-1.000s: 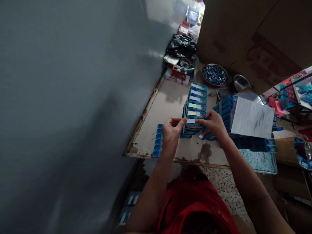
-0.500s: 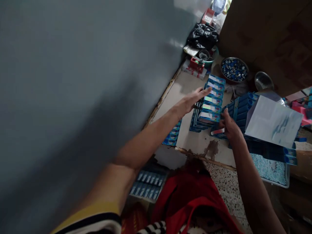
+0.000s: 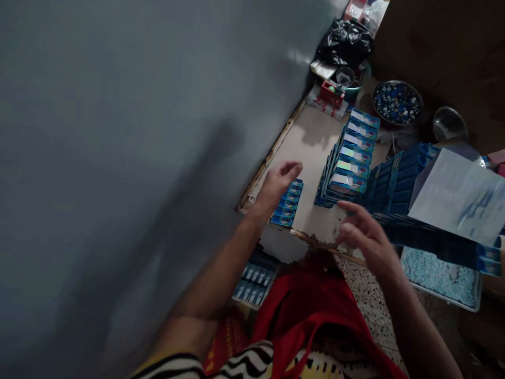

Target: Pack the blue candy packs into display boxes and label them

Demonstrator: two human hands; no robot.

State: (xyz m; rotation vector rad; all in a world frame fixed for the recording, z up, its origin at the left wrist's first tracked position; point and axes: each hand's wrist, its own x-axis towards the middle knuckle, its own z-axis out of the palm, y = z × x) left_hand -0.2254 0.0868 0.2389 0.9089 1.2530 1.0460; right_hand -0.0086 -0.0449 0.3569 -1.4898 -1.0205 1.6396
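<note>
A fanned row of blue packaged cards (image 3: 352, 158) stands on a worn board (image 3: 311, 147) beside a grey wall. My left hand (image 3: 279, 181) hovers open above a short strip of blue packets (image 3: 289, 204) at the board's near left corner. My right hand (image 3: 361, 234) is blurred, fingers spread and holding nothing, just in front of the card row's near end. A second stack of dark blue packs (image 3: 398, 181) lies to the right, partly under a clear plastic sheet (image 3: 460, 195).
At the far end are a bowl of blue pieces (image 3: 396, 101), a steel bowl (image 3: 448, 124), a red tape dispenser (image 3: 330, 93) and a black bag (image 3: 345, 43). A tray of pale blue bits (image 3: 444, 276) sits right. More blue packets (image 3: 254, 279) lie below the board.
My left hand drew back from the far end of the card row to the near left packets. My right hand left the stack's near end and opened. The view swung left.
</note>
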